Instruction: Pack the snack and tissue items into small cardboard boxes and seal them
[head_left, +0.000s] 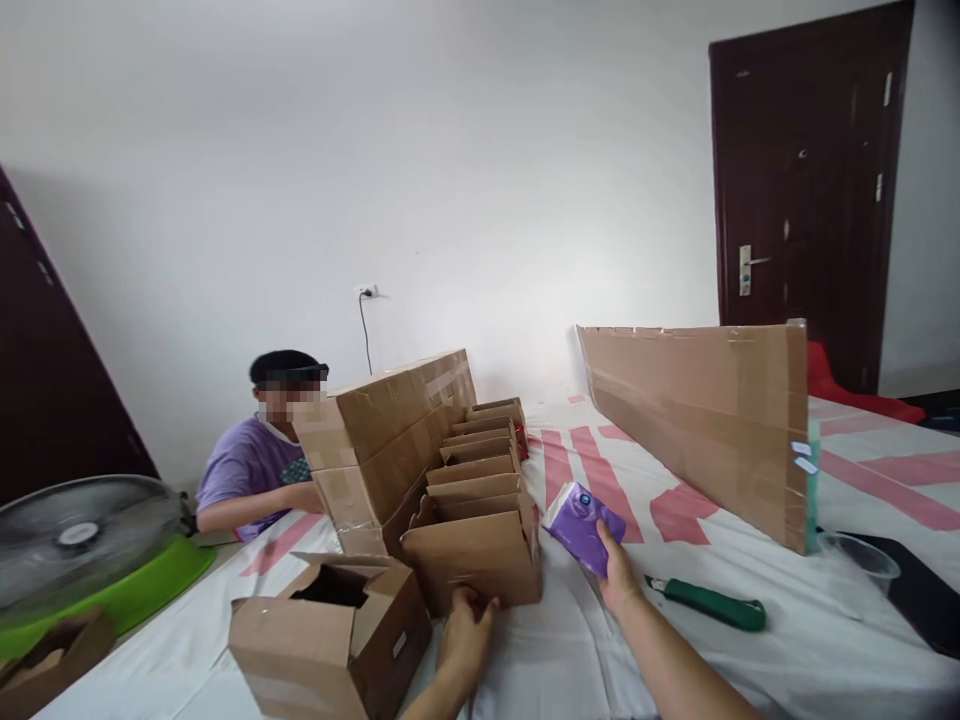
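My right hand [619, 575] grips a purple packet [581, 522], holding it tilted just right of a row of open brown cardboard boxes [480, 480]. My left hand [465, 635] rests against the lower front of the nearest box in that row [474, 560], fingers curled on its bottom edge. Another open box [330, 635] sits at the lower left, close to my left hand.
A green-handled cutter [709, 603] lies on the white and red cloth [750, 660]. A long cardboard panel [705, 415] stands on the right. Stacked taped cartons [390, 430] separate me from a seated person in a purple shirt [251, 465]. A fan [82, 535] stands at left.
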